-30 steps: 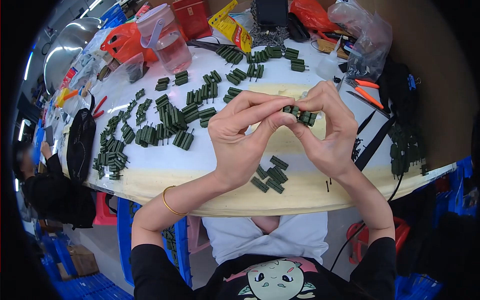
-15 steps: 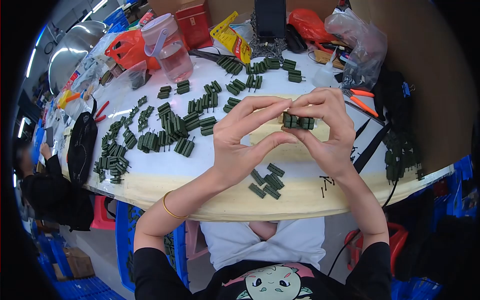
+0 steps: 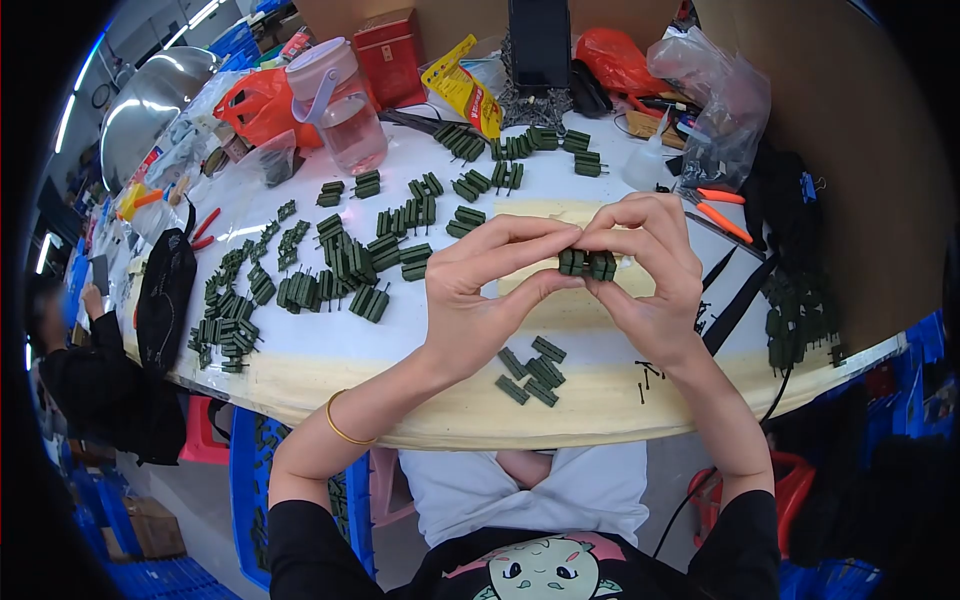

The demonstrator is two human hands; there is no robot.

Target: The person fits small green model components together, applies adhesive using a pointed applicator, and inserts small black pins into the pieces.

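Note:
Between my two hands is a small dark green ribbed block assembly (image 3: pixel 587 264), raised over the near part of the table. My left hand (image 3: pixel 475 290) pinches its left end with thumb and fingertips. My right hand (image 3: pixel 652 280) grips its right side, thumb below and fingers above. Below my hands lie several loose green ribbed pieces (image 3: pixel 532 372). Some small dark pins (image 3: pixel 648 372) are scattered below my right hand. Left of my hands, many similar green assemblies (image 3: pixel 345 255) stand in groups, some with thin pins sticking out.
A clear water jug (image 3: pixel 352 130), a red tin (image 3: pixel 390 60) and a yellow packet (image 3: pixel 465 85) stand at the back. Orange-handled pliers (image 3: pixel 725 215) lie at right. A black pouch (image 3: pixel 165 290) sits at the left edge. Another person (image 3: pixel 100 375) is at far left.
Both hands have come slightly lower with the green assembly, which is turned a little. My left fingertips have closed in on its left end.

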